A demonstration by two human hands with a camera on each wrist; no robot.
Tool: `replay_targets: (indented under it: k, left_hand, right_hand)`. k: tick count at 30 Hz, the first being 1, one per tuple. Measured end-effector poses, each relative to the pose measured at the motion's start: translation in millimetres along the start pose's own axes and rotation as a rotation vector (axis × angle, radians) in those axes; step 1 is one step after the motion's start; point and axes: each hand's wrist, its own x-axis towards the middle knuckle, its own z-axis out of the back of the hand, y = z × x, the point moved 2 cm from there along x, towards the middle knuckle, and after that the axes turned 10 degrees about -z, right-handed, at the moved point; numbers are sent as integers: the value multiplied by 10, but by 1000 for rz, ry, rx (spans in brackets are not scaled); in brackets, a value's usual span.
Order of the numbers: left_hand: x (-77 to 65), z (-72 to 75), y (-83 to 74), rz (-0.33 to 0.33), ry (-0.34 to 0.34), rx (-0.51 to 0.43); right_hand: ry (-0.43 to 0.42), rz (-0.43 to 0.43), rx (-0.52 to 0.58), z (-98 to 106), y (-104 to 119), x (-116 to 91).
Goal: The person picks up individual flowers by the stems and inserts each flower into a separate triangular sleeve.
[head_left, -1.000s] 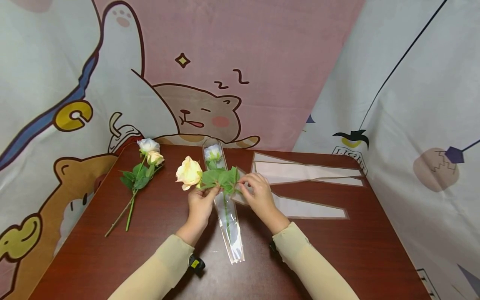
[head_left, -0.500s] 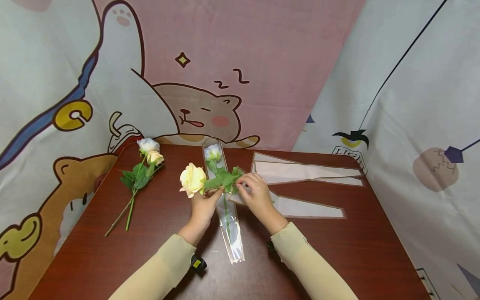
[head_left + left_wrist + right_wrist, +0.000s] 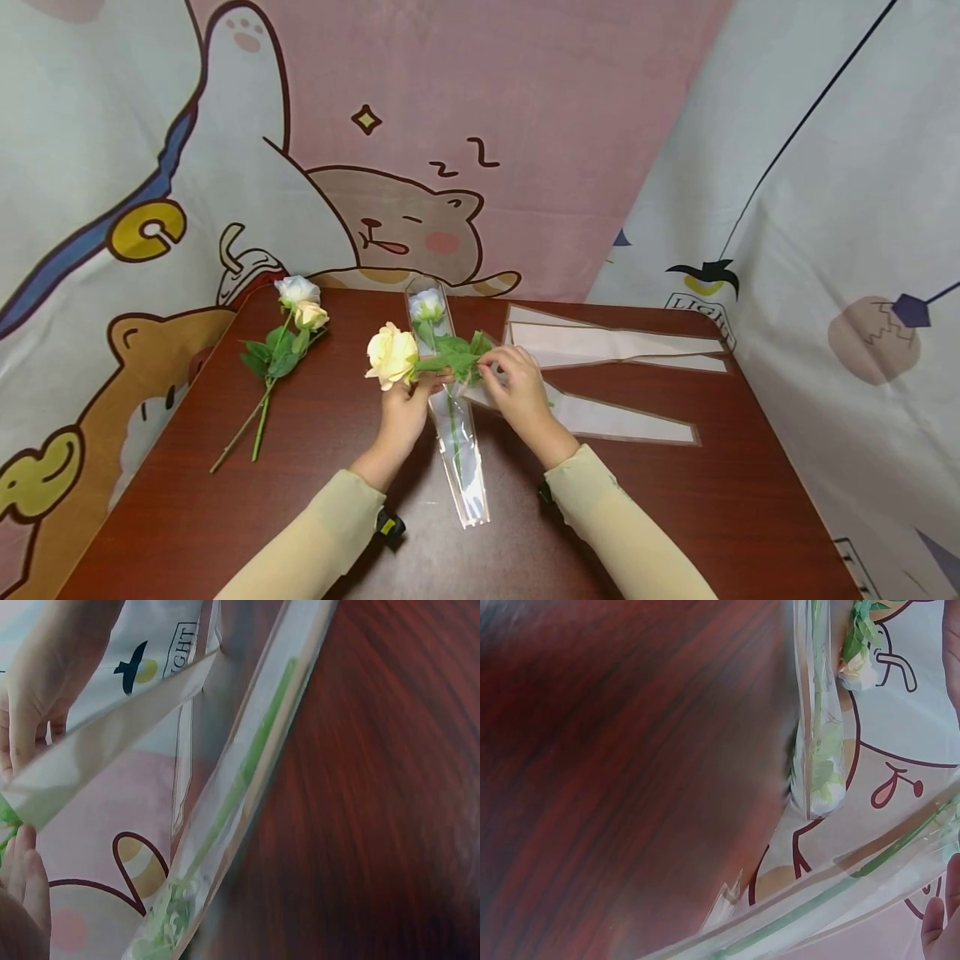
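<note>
A cream-yellow rose [image 3: 392,356] lies crosswise in the head view, its bloom to the left. My left hand [image 3: 402,417] holds it just below the bloom, thumb by the leaves. At the leaves [image 3: 455,357], my right hand [image 3: 519,392] pinches the mouth of a clear flower sleeve [image 3: 630,416] with a pale border. The rose's green stem [image 3: 795,930] runs inside that sleeve in the right wrist view. Beneath the leaves, a second sleeve [image 3: 468,492] lies lengthwise on the table, with a bluish-white rose [image 3: 427,306] inside it.
Left on the dark red table [image 3: 300,517] lie two loose roses, one bluish white [image 3: 297,291] and one cream [image 3: 310,315], stems crossed. Flat flower sleeves [image 3: 600,343] overlap at the back right. A printed cloth [image 3: 555,150] hangs behind the table's far edge.
The yellow rose and its leaves have shifted slightly right, toward my right hand. My right hand keeps its pinch at the sleeve mouth, and the sleeve's far end has moved a little.
</note>
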Motion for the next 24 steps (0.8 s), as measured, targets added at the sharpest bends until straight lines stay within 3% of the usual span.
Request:
replay_targets:
  k: [1,5,7,8,12,16,20,24]
  left_hand:
    - [2,20,131,-17,10,-43]
    - [24,57,177,-68,85,-188]
    - [25,73,162,-45,102,-197]
    - [29,65,23,-19,101,-165]
    - [40,85,-58,88,67,-81]
    - [74,102,-149,151,21,-11]
    - [92,94,-252,133,-1,57]
    - [102,103,-183,60,-35,98]
  right_hand:
    - [-2,1,3,-1,-1,1]
    - [-8,6,13,5,-3,0]
    - [-12,6,15,10,-3,-1]
    - [-12,6,14,13,-2,-1]
    - [-11,0,8,20,-5,1]
    - [-9,-3,10,21,-9,1]
    - [-11,-4,14,17,-12,1]
    - [-15,-1,20,17,-14,-4]
